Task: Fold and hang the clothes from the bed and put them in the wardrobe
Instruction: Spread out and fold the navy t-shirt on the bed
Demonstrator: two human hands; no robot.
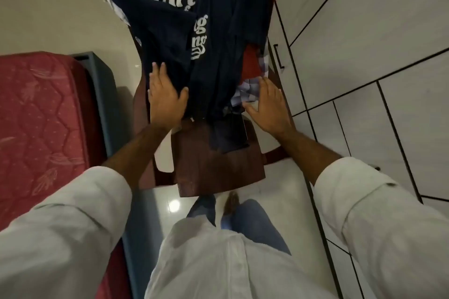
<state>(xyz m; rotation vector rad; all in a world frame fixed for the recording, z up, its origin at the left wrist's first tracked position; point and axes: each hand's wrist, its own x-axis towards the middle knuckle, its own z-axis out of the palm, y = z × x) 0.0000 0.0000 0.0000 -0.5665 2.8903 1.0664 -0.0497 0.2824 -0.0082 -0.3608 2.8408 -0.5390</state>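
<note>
a dark blue shirt [194,39] with white letters lies over a brown chair [218,167] in the top middle of the frame, its long side running up and down. the left hand [166,99] lies flat and open on it. the right hand [269,107] is open by a checked cloth [247,94].

Left hand [166,99] flat on navy T-shirt [175,31] heaped on brown chair [218,167]; right hand [269,107] spread beside checked cloth [245,92], right of the chair's pile.
</note>
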